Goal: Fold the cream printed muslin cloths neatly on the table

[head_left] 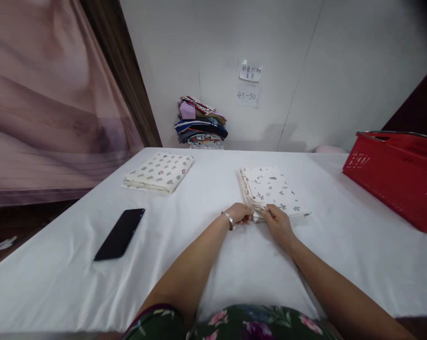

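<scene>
A folded white cloth [270, 186] with small grey printed figures lies flat in front of me. At its near left corner my left hand [240, 214], with a silver bracelet on the wrist, has its fingers closed on the layered edge. My right hand [277, 224] pinches the near edge just beside it, thumb on top. The layers bunch slightly between the two hands. Farther left rests another folded cream cloth [160, 171], printed with grey and a few red shapes; neither hand touches it.
A black phone [120, 234] lies on the white-covered table [185, 236] at left. On the right stands a red plastic basket [393, 179] with a metal handle. A pile of folded fabrics [201, 123] sits by the wall, beside paper notes [249, 84]. A pink curtain [50, 94] hangs at left.
</scene>
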`<state>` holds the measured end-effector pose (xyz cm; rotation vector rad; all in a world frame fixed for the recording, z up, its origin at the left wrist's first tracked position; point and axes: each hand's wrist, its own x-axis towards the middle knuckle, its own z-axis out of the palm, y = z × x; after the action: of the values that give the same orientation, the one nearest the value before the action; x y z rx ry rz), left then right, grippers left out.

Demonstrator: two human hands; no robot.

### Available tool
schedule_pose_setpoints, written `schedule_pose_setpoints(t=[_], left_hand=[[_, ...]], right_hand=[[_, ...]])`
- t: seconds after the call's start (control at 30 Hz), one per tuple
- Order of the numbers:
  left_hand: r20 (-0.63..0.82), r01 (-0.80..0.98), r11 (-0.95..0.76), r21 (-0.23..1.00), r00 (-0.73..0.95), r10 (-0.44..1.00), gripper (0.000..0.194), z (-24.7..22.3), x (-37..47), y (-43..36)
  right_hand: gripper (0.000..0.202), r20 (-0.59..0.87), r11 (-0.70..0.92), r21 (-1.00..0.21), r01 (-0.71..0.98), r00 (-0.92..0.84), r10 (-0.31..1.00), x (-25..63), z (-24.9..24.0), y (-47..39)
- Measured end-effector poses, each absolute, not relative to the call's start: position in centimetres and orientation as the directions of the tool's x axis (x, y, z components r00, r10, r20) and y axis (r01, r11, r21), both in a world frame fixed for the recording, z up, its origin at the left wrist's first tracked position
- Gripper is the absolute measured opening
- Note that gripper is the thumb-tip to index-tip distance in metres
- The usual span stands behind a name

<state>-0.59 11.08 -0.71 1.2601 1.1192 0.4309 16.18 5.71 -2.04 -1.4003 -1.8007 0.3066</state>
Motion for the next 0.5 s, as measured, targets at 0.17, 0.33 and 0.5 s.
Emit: schedule_pose_setpoints(t=[0.17, 0.33, 0.5], left_hand=[[-0.437, 0.309, 0.326, 0.893, 0.43, 0.789, 0.024, -0.51, -0.43, 10.9], [-0.44, 0.282, 0.347, 0.894, 0.419, 0.794, 0.025, -0.03, -0.26, 10.6], [-0.426, 0.239, 0.354, 0.904, 0.437, 0.792, 0.022, -0.24, -0.27, 10.75]], right_hand=[[0.02, 0.488, 0.48, -0.519, 0.707, -0.215, 0.846, 16.51, -2.69, 5.93], [0.028, 0.463, 0.507, -0.431, 0.746, -0.299, 0.835, 16.94, -2.85, 5.92], [0.024, 0.459, 0.471, -0.424, 0.773, -0.265, 0.848, 16.6, -2.64, 5.91]])
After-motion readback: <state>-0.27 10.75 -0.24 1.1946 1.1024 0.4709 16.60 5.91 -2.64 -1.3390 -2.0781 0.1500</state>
